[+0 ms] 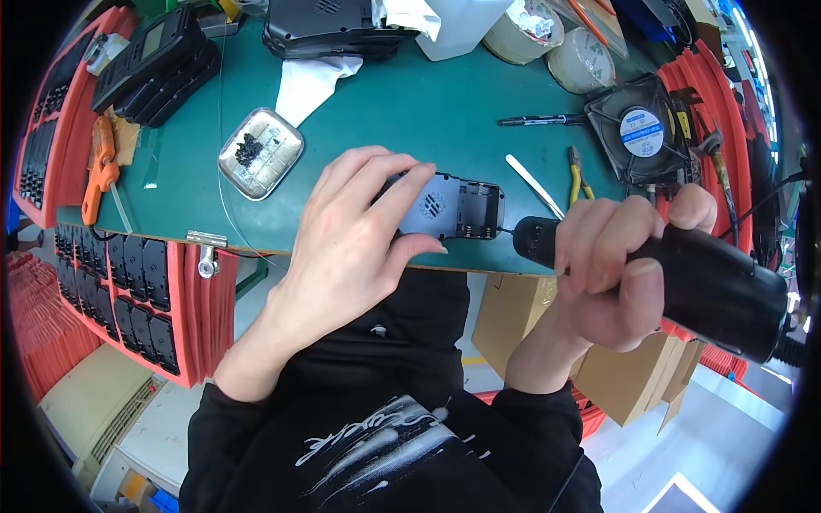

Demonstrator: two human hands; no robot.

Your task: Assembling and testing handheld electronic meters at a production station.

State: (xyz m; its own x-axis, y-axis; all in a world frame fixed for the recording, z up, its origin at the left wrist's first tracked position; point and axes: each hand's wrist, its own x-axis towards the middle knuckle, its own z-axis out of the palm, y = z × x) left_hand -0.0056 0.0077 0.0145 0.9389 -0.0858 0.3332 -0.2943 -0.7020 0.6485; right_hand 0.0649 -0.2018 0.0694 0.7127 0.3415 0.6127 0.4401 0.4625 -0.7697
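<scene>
Head view: left hand (355, 218) gripping flat black plastic device (449, 218), round slotted grille (432, 203), at green bench's (385, 103) near edge; right hand (611, 256) wrapped round cylindrical power screwdriver (718, 291).

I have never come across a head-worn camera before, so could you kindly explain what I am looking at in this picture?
There is no machine arm here: these are a person's own bare hands. The picture comes from a wide fisheye camera on the person's head, looking down, so left is the person's left and straight edges bend near the rim. The left hand holds a dark device casing with an open compartment. The right hand grips a black cylindrical tool, rather like an electric screwdriver; its thin bit points at the casing's right end, though contact is too small to judge. On the green bench top lie a metal dish of small dark pieces, a black pen, yellow-handled pliers and a square fan.
</scene>
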